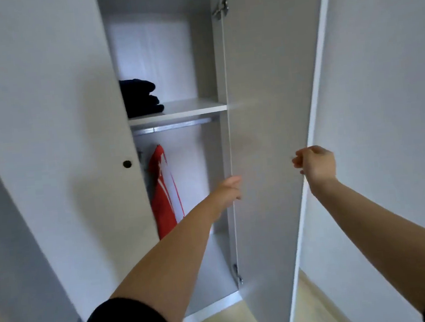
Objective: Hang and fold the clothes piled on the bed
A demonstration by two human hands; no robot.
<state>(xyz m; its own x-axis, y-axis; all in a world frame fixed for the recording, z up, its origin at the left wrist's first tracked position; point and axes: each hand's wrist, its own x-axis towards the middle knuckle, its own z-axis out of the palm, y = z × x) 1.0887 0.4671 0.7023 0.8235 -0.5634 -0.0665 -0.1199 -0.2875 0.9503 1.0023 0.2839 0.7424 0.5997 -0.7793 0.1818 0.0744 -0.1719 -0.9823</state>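
The right hand [315, 164] was loosely curled at the free outer edge of the open wardrobe door [268, 129], fingers bent inward; whether they actually pinched the edge or only hovered beside it could not be told. The left hand [228, 193] reached to the door's hinged edge, its fingers hidden behind the panel, so its grip could not be told either; no garment showed in it.

Just past the left hand, deeper in the compartment, a red and white garment [165, 191] hung below the rail [174, 126]. Above the rail, a stack of folded dark clothes [140, 97] lay on the shelf [190, 108], well above both hands. The bed and its pile were not in view, so the clothes yet to be done lay somewhere outside the frame.

The main risk appeared to sit at the left hand: with fingers in the hinge-side gap, any swing of the door driven by the right hand could have nipped them between panel and carcass. A hard pull on the free edge could also have strained the hinges [221, 6]. Had the door been pushed shut carelessly, the hanging garment might have caught in the gap if it swayed outward. Neither hand carried anything, so nothing could be dropped.
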